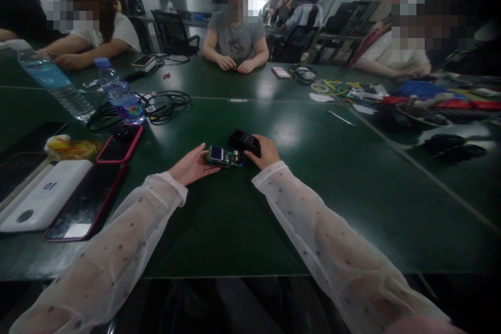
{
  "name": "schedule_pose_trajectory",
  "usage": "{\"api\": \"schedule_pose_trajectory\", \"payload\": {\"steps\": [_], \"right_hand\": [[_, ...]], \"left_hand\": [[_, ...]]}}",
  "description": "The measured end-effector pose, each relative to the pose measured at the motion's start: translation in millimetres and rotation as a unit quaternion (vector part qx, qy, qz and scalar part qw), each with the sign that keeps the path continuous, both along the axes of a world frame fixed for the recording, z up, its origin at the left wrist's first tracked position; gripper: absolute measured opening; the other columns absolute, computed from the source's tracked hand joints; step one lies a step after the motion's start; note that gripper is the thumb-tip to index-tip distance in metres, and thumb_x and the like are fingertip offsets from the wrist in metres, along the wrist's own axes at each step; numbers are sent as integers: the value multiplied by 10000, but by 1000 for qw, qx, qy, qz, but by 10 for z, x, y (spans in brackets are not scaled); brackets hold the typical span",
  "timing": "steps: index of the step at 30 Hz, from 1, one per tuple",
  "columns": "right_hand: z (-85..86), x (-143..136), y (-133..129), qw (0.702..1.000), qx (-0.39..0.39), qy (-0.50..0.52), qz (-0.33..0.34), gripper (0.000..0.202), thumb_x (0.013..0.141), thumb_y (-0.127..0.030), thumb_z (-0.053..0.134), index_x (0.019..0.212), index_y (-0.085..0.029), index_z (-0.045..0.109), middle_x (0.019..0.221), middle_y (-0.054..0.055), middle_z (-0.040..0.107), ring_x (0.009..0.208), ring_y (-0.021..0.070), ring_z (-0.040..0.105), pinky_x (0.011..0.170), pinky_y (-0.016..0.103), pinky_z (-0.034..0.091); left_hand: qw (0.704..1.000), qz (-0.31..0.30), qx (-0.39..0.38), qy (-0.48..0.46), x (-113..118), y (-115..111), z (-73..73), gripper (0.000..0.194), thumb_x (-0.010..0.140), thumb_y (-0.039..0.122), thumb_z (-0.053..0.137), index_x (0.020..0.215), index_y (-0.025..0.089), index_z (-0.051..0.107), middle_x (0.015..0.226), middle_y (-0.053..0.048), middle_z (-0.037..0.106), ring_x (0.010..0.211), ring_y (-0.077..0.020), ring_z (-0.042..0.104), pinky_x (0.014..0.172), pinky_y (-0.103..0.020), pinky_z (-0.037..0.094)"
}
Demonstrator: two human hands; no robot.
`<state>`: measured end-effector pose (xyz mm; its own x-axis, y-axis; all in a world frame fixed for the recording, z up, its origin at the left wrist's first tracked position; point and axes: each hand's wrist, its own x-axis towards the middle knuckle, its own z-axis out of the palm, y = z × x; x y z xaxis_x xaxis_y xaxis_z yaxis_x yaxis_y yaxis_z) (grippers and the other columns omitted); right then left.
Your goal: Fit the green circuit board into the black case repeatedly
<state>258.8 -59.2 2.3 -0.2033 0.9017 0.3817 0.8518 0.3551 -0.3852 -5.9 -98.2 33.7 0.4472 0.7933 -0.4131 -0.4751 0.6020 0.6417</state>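
Near the middle of the green table [219, 224], my left hand [192, 165] has its thumb and fingers around the left end of a small green circuit board [234, 158] with a little square screen. My right hand [266, 152] is closed on the right end of a black rectangular case [243, 139], which lies just behind and to the right of the board. Board and case are close together; whether they touch is hard to tell. The fingers under the board are partly hidden.
Phones [86, 201], a white power bank [49, 193], two water bottles [119, 91] and black cables [168, 106] are at the left. A metal tool [342, 118] and heaped wires [340, 88] lie right. People sit around the table's far side.
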Motion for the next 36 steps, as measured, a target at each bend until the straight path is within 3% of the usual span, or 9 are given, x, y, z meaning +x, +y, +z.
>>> {"api": "schedule_pose_trajectory", "payload": {"steps": [14,36], "right_hand": [[-18,11,3,1000,0,-1,8,593,801,-415,582,1327,-188,427,1181,164,557,1111,365,512,837,575,477],[-15,8,-4,1000,-1,-18,0,601,812,-422,575,1331,-161,423,1191,174,554,1121,369,513,843,563,484]], "left_hand": [[1000,9,-12,3,7,-10,27,328,959,355,453,1177,112,489,1096,-175,606,1023,-267,634,919,-407,494],[1000,3,-5,9,5,-1,1,343,954,371,460,1179,114,490,1169,-191,579,1064,-281,619,917,-406,505]]}}
